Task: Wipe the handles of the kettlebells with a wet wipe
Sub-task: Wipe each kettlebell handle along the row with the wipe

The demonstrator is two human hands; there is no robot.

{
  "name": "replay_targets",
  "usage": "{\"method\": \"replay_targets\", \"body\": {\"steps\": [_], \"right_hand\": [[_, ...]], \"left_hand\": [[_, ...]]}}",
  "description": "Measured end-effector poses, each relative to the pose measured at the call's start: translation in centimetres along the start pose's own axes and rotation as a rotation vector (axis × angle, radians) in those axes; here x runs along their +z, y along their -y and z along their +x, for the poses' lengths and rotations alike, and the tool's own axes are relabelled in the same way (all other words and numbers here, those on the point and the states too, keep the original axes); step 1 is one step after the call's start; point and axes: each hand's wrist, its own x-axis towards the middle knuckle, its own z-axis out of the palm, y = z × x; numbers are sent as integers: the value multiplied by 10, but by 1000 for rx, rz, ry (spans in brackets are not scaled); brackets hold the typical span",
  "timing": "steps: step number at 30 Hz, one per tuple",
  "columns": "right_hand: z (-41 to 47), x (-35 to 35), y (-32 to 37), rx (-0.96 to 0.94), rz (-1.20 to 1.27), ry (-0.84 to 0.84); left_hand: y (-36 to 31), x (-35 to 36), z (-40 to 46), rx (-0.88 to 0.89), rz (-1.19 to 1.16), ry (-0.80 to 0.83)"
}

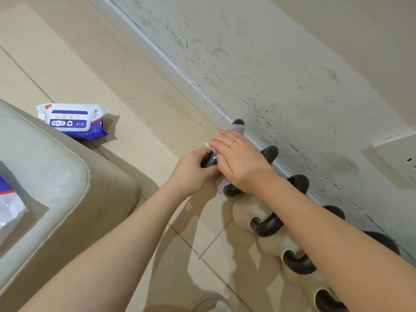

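Tiled floor (146, 91): left hand (191, 172) grips handle (209, 162); right hand (238, 161) presses wipe (208, 145)

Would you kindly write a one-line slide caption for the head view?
Both hands, left and right, work a wipe along a kettlebell handle by the wall.

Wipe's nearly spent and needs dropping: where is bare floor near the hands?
Bare tile lies between the wipes pack and the left hand, up to the baseboard. Crowded: the kettlebells line the wall under the right hand.
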Motion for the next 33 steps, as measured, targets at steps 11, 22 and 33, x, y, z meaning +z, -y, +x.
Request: {"method": "replay_targets", "body": {"steps": [11,22,33], "right_hand": [[-5,42,26,-263,-541,-33],[-8,56,38,-182,-855,12],[-2,45,44,419,88,-272]], "left_hand": [[16,-45,-7,-359,-574,-215],[-12,-49,12,-223,-430,-124],[-21,-48,9,-178,-375,-97]]}}
